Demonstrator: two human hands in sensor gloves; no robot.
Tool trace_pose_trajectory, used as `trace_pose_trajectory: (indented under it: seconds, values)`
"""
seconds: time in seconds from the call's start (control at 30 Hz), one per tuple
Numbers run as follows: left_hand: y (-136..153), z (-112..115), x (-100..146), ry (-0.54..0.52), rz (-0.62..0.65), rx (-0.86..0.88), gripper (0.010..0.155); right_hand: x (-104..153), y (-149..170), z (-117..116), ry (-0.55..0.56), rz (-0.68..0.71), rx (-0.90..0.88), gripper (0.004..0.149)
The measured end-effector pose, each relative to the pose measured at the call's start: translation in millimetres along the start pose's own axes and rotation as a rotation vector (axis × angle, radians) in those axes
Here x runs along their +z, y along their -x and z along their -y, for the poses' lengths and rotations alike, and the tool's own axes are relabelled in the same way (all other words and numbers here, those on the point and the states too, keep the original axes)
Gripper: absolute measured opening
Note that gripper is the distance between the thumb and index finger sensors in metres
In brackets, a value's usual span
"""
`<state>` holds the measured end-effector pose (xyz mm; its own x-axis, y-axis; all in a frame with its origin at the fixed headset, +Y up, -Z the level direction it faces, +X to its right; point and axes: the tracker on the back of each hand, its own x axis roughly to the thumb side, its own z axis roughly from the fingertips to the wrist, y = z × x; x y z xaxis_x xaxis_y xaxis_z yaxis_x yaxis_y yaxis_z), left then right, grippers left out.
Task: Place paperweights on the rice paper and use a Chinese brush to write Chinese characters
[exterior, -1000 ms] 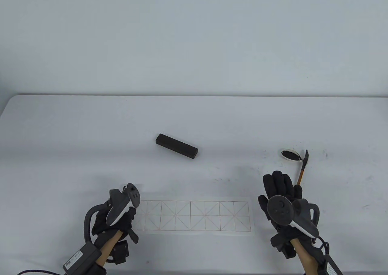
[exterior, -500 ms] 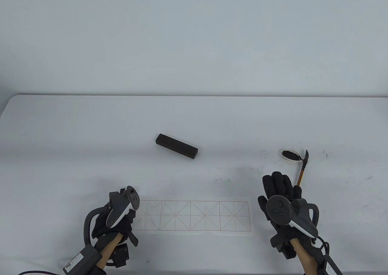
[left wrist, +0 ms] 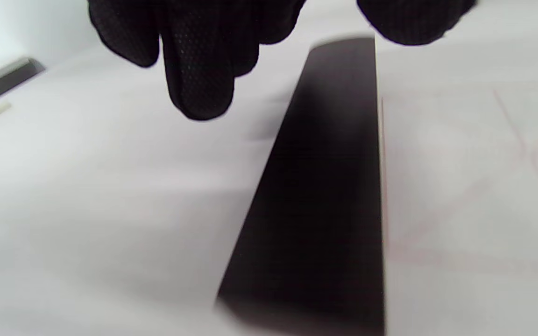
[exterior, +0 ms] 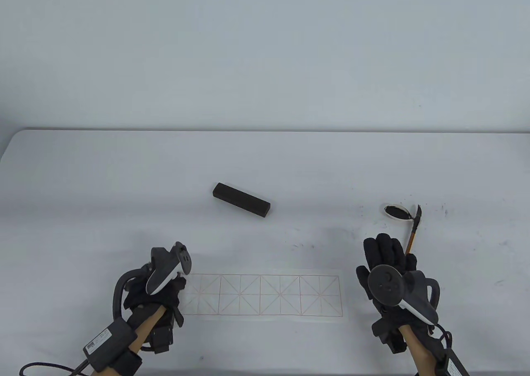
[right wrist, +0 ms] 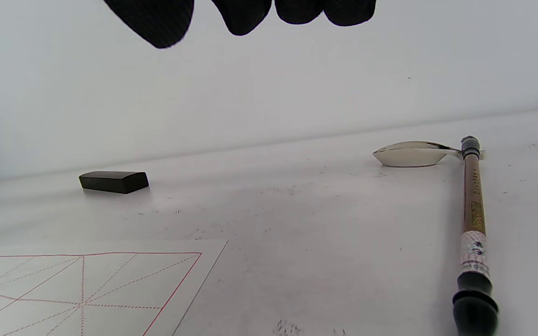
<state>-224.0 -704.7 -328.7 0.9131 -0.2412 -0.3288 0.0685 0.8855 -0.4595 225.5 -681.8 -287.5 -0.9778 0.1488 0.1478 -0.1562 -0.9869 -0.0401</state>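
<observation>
Black paperweight (left wrist: 315, 196) lies on gridded paper (exterior: 265, 295) at 9 o'clock edge; left hand (exterior: 155, 293), right hand (exterior: 387, 264) relaxed, empty.

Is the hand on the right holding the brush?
No, the right hand is open above the table, and the brush lies on the table beside it.

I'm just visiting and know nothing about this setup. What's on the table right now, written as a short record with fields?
Paper: rice paper with a red grid, flat near the table's front edge
First paperweight: dark bar lying along the paper's left end, below the left hand; fingers above it, not gripping
Second paperweight: dark bar lying farther back on the bare table, off the paper
Brush: brush lying on the table, tip at the ink dish
Right hand: right hand open, holding nothing, beside the brush
Writing: none on the paper yet
</observation>
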Motion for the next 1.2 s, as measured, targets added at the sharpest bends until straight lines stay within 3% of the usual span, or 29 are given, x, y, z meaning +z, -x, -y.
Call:
trace_pose_trajectory:
  seconds: [0.2, 0.47, 0.77, 1.2]
  values:
    - [-35.9, -34.5, -4.6, -0.138, 0.106, 0.137, 0.084, -0.4, -1.6, -0.8, -0.010, -0.003, 0.002, 0.067]
    - [-81.8, -63.6, -27.1, -0.198, 0.184, 0.005, 0.084, -1.0, 2.0, 0.0, -0.012, -0.031, 0.010, 0.067]
    - [-120.3, -92.3, -67.0, -0.094, 0.164, -0.035, 0.082, -1.0, 2.8, 0.7, -0.028, -0.033, 0.003, 0.067]
    - [-159.5, -76.8, -106.1, 0.047, 0.122, -0.078, 0.084, -2.0, 4.0, 0.9, -0.030, -0.029, -0.012, 0.067]
